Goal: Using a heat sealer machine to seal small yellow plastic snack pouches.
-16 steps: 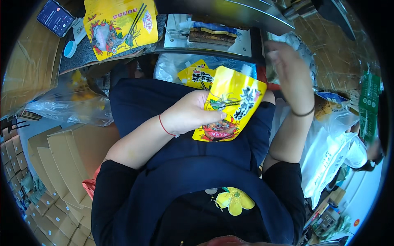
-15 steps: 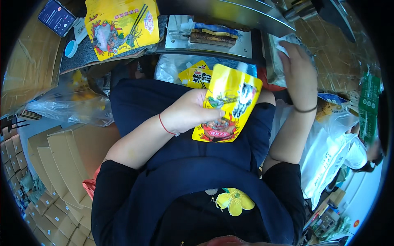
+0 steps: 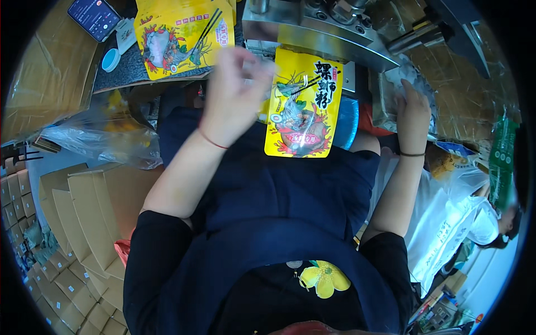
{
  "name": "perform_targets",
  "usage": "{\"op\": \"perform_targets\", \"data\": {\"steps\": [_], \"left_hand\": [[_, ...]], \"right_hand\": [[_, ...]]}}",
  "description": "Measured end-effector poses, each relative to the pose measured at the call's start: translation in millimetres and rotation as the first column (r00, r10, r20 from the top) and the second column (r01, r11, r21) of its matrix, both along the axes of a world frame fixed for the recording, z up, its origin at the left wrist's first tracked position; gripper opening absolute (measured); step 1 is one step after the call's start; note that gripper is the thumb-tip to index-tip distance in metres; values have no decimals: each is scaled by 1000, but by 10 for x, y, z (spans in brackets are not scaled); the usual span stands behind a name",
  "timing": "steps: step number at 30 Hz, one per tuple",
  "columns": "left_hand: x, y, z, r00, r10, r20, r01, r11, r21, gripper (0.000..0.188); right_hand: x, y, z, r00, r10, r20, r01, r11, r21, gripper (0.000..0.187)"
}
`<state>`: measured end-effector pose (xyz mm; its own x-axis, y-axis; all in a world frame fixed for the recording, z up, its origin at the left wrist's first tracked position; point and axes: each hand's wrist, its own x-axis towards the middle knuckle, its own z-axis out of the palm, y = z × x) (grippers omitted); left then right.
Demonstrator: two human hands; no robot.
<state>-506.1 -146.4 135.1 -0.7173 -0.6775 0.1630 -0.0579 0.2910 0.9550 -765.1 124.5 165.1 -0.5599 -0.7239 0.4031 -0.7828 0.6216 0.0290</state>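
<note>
A yellow printed pouch hangs upright, its top edge at the metal machine in front of me. My left hand is just left of the pouch, raised and smeared by motion; its fingers are bent, and I cannot make out whether anything is between them. On the right, my right hand reaches to a tray of pale, clear-looking pieces. Its thumb and fingers are apart and curved over the tray's contents, with no held thing visible.
More yellow pouches lie on the dark worktop at the left, near a phone and a round blue-white lid. Cardboard boxes stand at my left. Another person in white is at the far right.
The pouch has gone from my left hand over my lap up to the machine. My left hand has moved up and left, off the pouch. My right hand has lowered slightly at the tray.
</note>
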Motion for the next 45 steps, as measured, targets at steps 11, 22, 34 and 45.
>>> {"op": "perform_targets", "data": {"steps": [11, 22, 34, 45], "left_hand": [[659, -286, 35, 973, 215, 84, -168, 909, -380, 24], [279, 535, 277, 874, -486, 9, 432, 786, 441, 22], [-26, 407, 116, 842, -463, -275, 457, 345, 820, 35], [46, -415, 36, 953, 192, -234, -302, 662, -686, 67]], "right_hand": [[708, -103, 274, 955, 148, 258, 16, 840, -543, 17], [1141, -834, 646, 657, 634, 408, -376, 745, -551, 13], [243, -68, 410, 979, -134, 157, 102, 975, 196, 27], [218, 35, 206, 987, -88, 131, 82, 995, 53, 31]]}}
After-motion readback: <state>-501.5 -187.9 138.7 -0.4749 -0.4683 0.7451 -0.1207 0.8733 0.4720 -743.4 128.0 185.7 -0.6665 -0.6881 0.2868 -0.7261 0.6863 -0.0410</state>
